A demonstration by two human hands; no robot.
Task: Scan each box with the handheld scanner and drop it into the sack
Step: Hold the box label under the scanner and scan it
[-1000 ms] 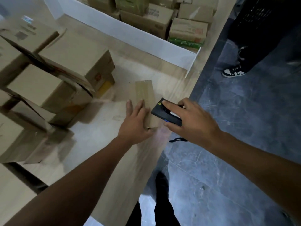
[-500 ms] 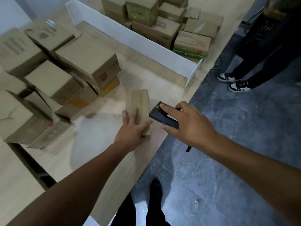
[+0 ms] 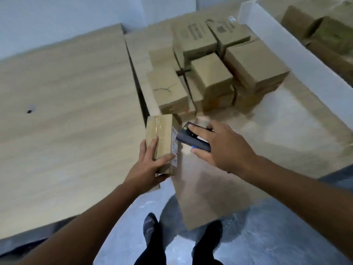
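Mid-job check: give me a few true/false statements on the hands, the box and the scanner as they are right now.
1. The left hand grips the small box. True.
2. The right hand is empty. False: it holds the scanner.
3. The scanner's front end is close to the white label on the box's side. True.
4. The small box's flaps stand open. False: it is closed, with clear tape along its top.
5. A pile of cardboard boxes stands on the table beyond the hands. True.
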